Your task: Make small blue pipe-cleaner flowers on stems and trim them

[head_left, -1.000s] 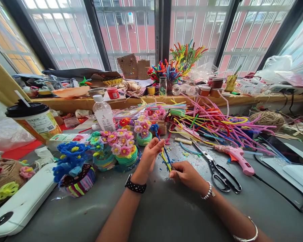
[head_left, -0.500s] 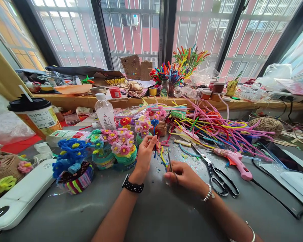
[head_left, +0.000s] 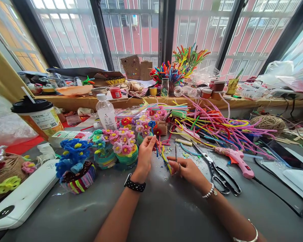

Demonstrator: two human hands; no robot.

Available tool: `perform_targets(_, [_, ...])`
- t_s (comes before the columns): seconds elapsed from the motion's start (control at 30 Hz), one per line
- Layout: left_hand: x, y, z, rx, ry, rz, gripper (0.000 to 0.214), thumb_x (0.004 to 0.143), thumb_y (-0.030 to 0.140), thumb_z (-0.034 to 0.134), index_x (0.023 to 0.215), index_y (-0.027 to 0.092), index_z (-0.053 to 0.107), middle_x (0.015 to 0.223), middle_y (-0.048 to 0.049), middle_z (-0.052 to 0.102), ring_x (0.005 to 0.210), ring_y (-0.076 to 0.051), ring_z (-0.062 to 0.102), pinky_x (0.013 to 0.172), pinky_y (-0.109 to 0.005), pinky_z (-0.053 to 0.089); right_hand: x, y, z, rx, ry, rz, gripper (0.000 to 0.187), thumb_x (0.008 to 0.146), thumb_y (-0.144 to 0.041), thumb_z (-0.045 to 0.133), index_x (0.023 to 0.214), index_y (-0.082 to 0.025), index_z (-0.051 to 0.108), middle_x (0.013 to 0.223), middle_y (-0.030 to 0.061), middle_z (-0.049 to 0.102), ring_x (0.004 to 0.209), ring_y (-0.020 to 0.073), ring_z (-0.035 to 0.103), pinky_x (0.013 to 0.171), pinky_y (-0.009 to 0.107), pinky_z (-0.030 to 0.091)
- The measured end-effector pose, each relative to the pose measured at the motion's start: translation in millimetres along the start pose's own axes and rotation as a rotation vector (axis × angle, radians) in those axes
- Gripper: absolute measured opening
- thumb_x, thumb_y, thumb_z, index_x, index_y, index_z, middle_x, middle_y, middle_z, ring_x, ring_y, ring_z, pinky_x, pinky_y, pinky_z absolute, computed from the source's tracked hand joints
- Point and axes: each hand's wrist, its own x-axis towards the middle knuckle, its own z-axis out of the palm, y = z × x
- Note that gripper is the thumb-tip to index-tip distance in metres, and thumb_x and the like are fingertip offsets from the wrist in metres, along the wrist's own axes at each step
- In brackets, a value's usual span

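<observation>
Left hand point(head_left: 146, 149), centre: pinched around stem point(head_left: 157, 152) of blue flower point(head_left: 152, 124), shorter than a second ago. Right hand point(head_left: 176, 164): curled around slim dark blade point(head_left: 176, 150). Right of centre: black-handled scissors point(head_left: 210, 162), pink glue gun point(head_left: 239, 162).

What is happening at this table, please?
Someone's left hand holds a small blue flower by its stem. The right hand holds a slim dark tool, perhaps small scissors, close to a yellow strip. Large scissors and a pink glue gun lie to the right on the table; pink flowers stand to the left.
</observation>
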Motion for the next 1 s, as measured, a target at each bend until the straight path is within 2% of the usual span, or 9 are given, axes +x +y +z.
perform_targets(0.07, [-0.3,-0.4,0.7,-0.026,-0.045,-0.037,0.018,0.067,0.032,0.058,0.062,0.016,0.052,0.059,0.004,0.051,0.055,-0.005,0.045,0.054,-0.017,0.034,0.8,0.3,-1.0,0.025,0.049,0.019,0.04,0.074,-0.047,0.046,0.059,-0.015,0.064,0.087,0.0066,0.062,0.075,0.0175,0.055,0.054,0.023,0.037])
perform_targets(0.17, [-2.5,-1.0,3.3,-0.116,-0.156,-0.147,0.018,0.064,0.031,0.061,0.062,0.015,0.053,0.061,0.0034,0.052,0.057,-0.005,0.046,0.056,-0.016,0.035,0.4,1.2,-1.8,0.085,0.109,0.01,0.032,0.072,-0.044,0.051,0.069,-0.016,0.067,0.092,0.0039,0.061,0.072,0.0154,0.054,0.053,0.023,0.036])
perform_targets(0.33, [-7.7,-2.9,8.7,-0.204,-0.345,-0.246,0.018,0.062,0.03,0.064,0.062,0.014,0.055,0.059,0.0033,0.051,0.056,-0.005,0.047,0.056,-0.017,0.037,-0.7,1.0,-2.0,0.187,0.081,-0.026,0.026,0.07,-0.041,0.054,0.075,-0.019,0.066,0.094,0.0018,0.06,0.075,0.0147,0.053,0.058,0.023,0.038])
perform_targets(0.53, [-9.6,-5.3,11.1,-0.226,-0.378,-0.267,0.016,0.061,0.029,0.064,0.062,0.015,0.056,0.059,0.0033,0.053,0.054,-0.005,0.047,0.053,-0.016,0.037,-0.9,-2.1,0.4,0.187,0.067,-0.059,0.023,0.066,-0.04,0.059,0.065,-0.017,0.064,0.088,0.0024,0.058,0.079,0.0146,0.051,0.068,0.024,0.038])
perform_targets(0.67, [-8.0,-3.7,8.7,-0.248,-0.337,-0.243,0.012,0.062,0.025,0.065,0.065,0.016,0.058,0.064,0.0032,0.054,0.059,-0.005,0.048,0.058,-0.016,0.039,0.5,0.3,-1.8,0.23,0.176,-0.027,0.022,0.066,-0.038,0.059,0.065,-0.016,0.064,0.086,0.0018,0.058,0.07,0.0124,0.049,0.06,0.023,0.035])
perform_targets(0.77, [-7.1,-0.5,6.9,-0.239,-0.319,-0.199,0.01,0.063,0.024,0.064,0.067,0.015,0.06,0.06,0.0039,0.051,0.054,-0.003,0.045,0.053,-0.014,0.036,2.0,3.1,-5.4,0.317,0.297,0.02,0.023,0.065,-0.039,0.06,0.069,-0.016,0.064,0.079,0.0006,0.056,0.06,0.01,0.044,0.052,0.023,0.032])
perform_targets(0.9, [-8.5,4.8,5.9,-0.275,-0.44,-0.23,0.014,0.066,0.023,0.06,0.078,0.016,0.063,0.055,0.0023,0.052,0.048,-0.004,0.045,0.045,-0.015,0.033,3.6,5.5,-9.1,0.403,0.402,0.037,0.024,0.063,-0.039,0.062,0.068,-0.016,0.062,0.068,-0.0011,0.053,0.052,0.0076,0.037,0.048,0.022,0.027])
perform_targets(1.0, [-9.9,7.7,4.8,-0.333,-0.527,-0.3,0.017,0.065,0.02,0.059,0.081,0.016,0.064,0.067,-0.003,0.061,0.059,-0.009,0.054,0.054,-0.019,0.04,4.2,6.8,-10.7,0.451,0.453,0.041,0.025,0.061,-0.039,0.063,0.066,-0.015,0.063,0.066,-0.0014,0.05,0.049,0.0061,0.031,0.046,0.021,0.024])
